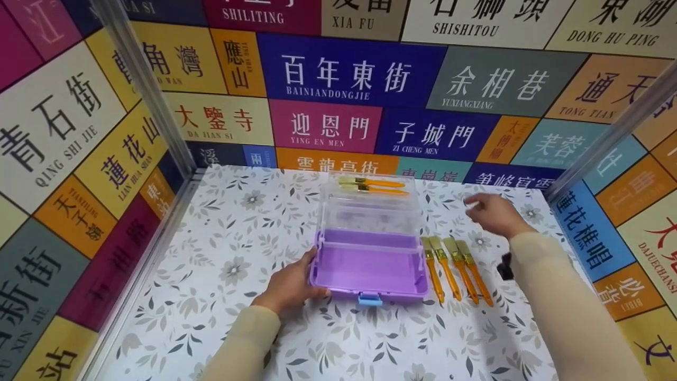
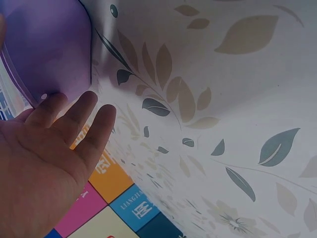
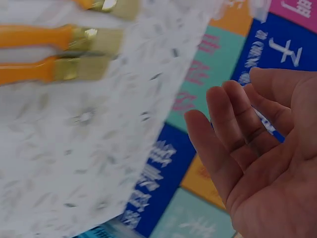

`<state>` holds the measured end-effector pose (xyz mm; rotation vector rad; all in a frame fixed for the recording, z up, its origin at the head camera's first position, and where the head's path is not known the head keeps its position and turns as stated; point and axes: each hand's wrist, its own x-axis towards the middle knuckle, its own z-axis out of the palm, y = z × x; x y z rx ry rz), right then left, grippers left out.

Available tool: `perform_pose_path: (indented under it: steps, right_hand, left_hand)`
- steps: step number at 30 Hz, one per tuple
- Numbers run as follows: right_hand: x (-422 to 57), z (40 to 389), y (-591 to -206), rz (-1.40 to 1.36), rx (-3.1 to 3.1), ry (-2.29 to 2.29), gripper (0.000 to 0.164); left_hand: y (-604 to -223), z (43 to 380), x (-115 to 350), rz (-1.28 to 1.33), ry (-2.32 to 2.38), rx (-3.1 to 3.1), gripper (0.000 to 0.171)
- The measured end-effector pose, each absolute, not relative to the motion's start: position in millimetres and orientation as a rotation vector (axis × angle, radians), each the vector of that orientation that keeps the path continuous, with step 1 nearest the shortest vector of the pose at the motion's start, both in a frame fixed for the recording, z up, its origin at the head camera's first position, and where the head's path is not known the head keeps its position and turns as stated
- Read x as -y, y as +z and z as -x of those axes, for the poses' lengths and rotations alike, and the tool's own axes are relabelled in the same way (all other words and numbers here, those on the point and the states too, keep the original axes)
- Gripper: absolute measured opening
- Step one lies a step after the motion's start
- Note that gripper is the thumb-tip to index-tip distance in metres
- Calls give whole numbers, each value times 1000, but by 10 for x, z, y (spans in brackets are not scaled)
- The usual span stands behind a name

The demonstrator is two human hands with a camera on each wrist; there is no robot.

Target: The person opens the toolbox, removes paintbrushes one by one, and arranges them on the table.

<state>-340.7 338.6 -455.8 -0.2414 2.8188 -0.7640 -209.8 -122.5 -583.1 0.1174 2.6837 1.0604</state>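
Observation:
An open purple plastic box (image 1: 365, 267) with a blue latch (image 1: 369, 299) stands on the table, its clear lid (image 1: 370, 214) tipped back. My left hand (image 1: 288, 283) holds the box's near left corner, thumb at the front and fingers along the side. In the left wrist view, some of its fingers (image 2: 101, 134) stand off the purple wall. To the right of the box, several flat paintbrushes (image 1: 459, 267) with orange handles lie side by side. Two more paintbrushes (image 1: 373, 185) are at the lid's far end. My right hand (image 1: 489, 211) hovers beyond the brush row, fingers loosely bent, holding nothing.
White cloth with grey flowers and leaves covers the table (image 1: 211, 317). Colourful panels (image 1: 349, 69) with printed characters rise at the back and both sides, with metal posts (image 1: 158, 100) at the corners. A small black object (image 1: 505, 266) shows beside the right sleeve.

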Motion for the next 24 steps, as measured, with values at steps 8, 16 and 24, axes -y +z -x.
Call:
perform_pose_path:
  steps: [8,16,24]
  right_hand:
    - [-2695,3685,-4275,429,-2832,-796,37]
    - [-2062,3946,-4348,602,-2778,-889,35]
    - [-1756,4089,-4508,571,-2720,-916,37]
  left_hand:
    - [-5814,2092,1217,-102,1056,-2668,115]
    - [-5840,2103,1249,-139,1046,-2684,114]
    - [-5829,2094,1237,-144,1059,-2687,115]
